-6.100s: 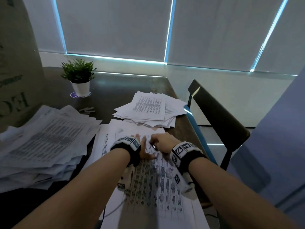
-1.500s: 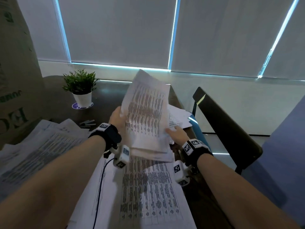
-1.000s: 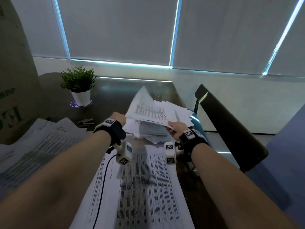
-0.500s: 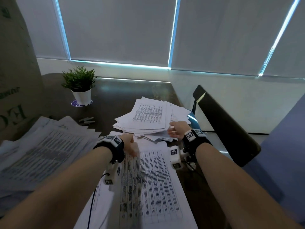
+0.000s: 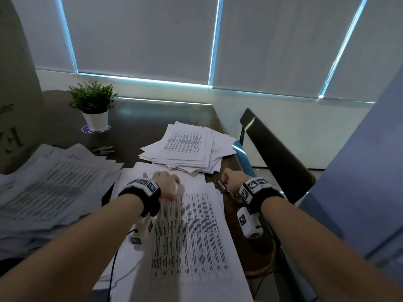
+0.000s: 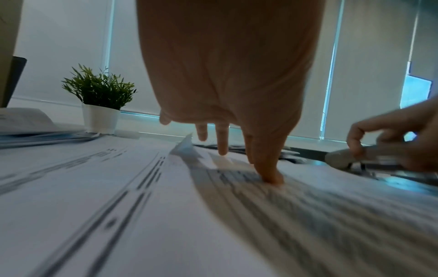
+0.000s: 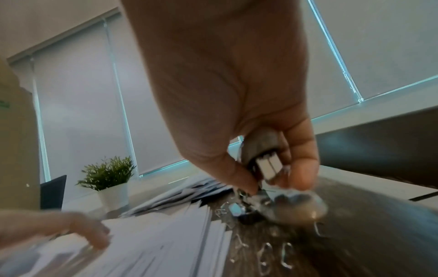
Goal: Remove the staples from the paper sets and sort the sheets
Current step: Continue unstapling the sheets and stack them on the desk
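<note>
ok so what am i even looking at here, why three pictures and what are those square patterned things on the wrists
There is no machine here: a person works with two bare hands, with a camera on the head and one strapped to each wrist. The patterned squares sit on the wrist bands that carry those cameras. The wide picture is from the head; the other two look along each hand from its wrist.

The left hand presses straight fingers on the printed paper set lying in front. The right hand has its grip on a small metal staple remover, beside that paper. Loose pulled staples lie on the dark table. Farther back is a pile of sorted sheets, to the left a bigger paper heap, and a small potted plant.
</note>
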Motion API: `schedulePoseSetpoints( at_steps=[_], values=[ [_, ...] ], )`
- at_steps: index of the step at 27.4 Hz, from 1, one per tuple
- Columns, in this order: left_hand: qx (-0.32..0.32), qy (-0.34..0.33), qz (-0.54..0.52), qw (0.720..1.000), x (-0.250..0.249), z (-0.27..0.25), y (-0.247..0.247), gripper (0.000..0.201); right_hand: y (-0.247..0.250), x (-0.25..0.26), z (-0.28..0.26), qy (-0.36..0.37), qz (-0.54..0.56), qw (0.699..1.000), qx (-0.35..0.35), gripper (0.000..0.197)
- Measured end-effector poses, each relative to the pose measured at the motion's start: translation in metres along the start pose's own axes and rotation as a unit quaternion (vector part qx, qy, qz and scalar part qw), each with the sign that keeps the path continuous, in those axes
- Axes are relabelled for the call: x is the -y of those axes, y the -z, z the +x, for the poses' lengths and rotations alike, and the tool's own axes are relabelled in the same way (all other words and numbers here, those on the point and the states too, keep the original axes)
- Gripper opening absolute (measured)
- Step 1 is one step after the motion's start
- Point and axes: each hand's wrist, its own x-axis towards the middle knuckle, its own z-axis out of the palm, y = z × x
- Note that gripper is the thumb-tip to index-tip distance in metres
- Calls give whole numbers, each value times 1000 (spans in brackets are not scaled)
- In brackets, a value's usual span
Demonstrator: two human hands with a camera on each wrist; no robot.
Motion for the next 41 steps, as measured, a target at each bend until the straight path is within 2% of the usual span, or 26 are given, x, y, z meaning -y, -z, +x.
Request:
schedulePoseSetpoints(
  at_steps=[2,5,8,10,13,15,23,30,34,37,41],
  values=[
    [18,-19,12,1000,-2,-6,-8,55,6,2,0,9,-13,999,-29,27],
    [90,-2,22,996,7,-6,-22,89,17,14,-6,76,-40,994,-64,33],
    [104,9,30,994,13,-1,-30,110,15,33,-15,155,29,986,-45,32],
    [109,10,28,994,14,2,-33,115,9,44,-21,192,53,979,-49,35],
    [120,17,31,992,14,3,-34,118,-4,57,-29,231,40,972,-27,39],
    [119,20,35,992,14,3,-33,118,-11,60,-27,249,19,967,-42,39],
    [116,33,39,992,13,6,-38,115,-35,72,-22,211,5,976,-56,48],
    [105,45,47,992,9,7,-40,118,-50,87,-27,193,-52,977,-76,44],
    [93,50,41,994,7,2,-38,118,-52,98,-17,210,-105,967,-101,31],
    [93,82,50,991,6,0,-36,120,-45,97,-11,214,-65,972,-67,25],
    [105,99,64,988,7,1,-32,125,-32,83,4,220,51,974,16,32]
  ],
)
